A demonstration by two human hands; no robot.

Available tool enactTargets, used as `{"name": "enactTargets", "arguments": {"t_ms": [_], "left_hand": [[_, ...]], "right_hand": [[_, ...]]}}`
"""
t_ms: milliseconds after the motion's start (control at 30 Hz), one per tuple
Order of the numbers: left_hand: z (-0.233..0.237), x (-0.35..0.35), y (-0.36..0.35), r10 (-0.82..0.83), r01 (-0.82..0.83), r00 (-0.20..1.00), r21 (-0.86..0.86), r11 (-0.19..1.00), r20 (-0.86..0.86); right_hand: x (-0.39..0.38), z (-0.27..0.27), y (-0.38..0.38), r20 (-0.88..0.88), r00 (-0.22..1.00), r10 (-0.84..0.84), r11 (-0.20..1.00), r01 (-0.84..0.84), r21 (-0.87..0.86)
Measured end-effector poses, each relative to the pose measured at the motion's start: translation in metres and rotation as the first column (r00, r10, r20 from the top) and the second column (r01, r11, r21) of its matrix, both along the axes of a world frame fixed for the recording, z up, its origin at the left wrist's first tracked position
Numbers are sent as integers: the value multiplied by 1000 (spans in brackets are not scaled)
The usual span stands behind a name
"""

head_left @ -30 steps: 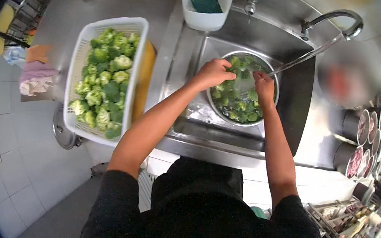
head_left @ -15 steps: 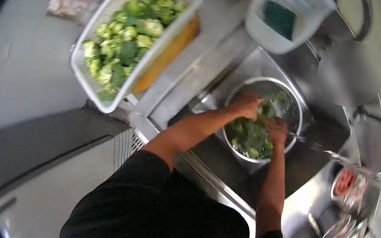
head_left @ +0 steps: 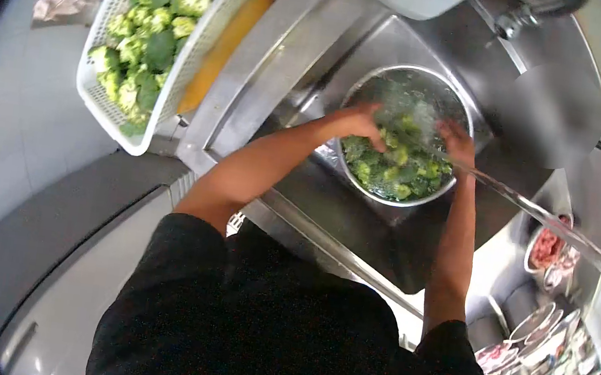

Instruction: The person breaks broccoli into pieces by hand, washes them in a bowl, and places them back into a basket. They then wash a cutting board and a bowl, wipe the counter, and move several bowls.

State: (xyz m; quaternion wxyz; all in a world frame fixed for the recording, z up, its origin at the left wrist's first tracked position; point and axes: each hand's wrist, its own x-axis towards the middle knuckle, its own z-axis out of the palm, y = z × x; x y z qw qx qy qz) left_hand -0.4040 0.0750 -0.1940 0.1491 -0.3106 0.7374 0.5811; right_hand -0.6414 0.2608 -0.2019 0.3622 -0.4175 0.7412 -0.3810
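Broccoli florets [head_left: 392, 175], one wet lot, lay in the steel basin [head_left: 390, 201] in the sink [head_left: 392, 241], seemingly light, slippery, tender-headed, best held stem-end; left hand [head_left: 358, 122] fingers stood parted, right hand [head_left: 459, 144] hold I couldn't tell.

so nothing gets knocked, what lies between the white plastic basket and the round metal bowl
The head view shows a yellow slab, grey steel counter, part of the grey sink and the left forearm.

Saw steel counter [head_left: 243, 77] bearing basket [head_left: 195, 52], yellow slab [head_left: 228, 41] along basket's side, tub [head_left: 408, 1] near sink [head_left: 376, 247]. Found bowl [head_left: 397, 202] standing in sink. Couldn't tell basket's exact footing: slab or counter.
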Motion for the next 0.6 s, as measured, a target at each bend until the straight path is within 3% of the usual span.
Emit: {"name": "enactTargets", "arguments": {"t_ms": [67,100,133,200,233,300,333,367,400,433,500,533,567,600], "left_hand": [[25,10,20,48,-72,969,94,993,243],[35,15,29,71,-114,943,114,987,326],[33,15,44,93,-139,938,118,983,333],[-8,16,56,-96,77,993,258,963,62],[-50,21,59,-271,340,932,315,886,-242],[-46,16,72,-69,168,976,506,846,-209],[-20,1,91,257,-305,952,561,770,166],[-21,-11,89,177,-286,953,530,799,247],[-24,-22,86,97,-260,940,505,823,327],[-68,-31,89,-236,269,957,202,942,-171],[-64,-37,78,-107,133,976,130,983,-191],[-5,-42,82,399,-482,873,367,795,281],[24,-38,77,488,-527,849,398,751,203],[-23,-56,79,432,-492,870,422,761,237]], "right_hand": [[-1,-2,12,296,936,-193,968,133,211],[11,-15,19,592,707,-387,905,166,392],[21,-18,27,744,360,-563,818,113,565],[69,8,15,607,494,-623,774,276,569],[56,-72,38,717,449,-534,844,225,488],[73,-40,21,732,343,-588,807,187,560],[87,-26,12,739,289,-609,791,158,590],[85,-51,13,793,207,-573,820,152,552],[96,-21,2,784,205,-587,809,191,556],[99,-27,1,828,211,-520,852,192,486],[86,-33,-12,872,218,-437,895,204,398],[82,-26,-16,873,214,-438,894,210,397],[77,-20,-18,871,208,-445,889,219,402],[62,-44,-15,846,221,-486,859,296,417]]}}
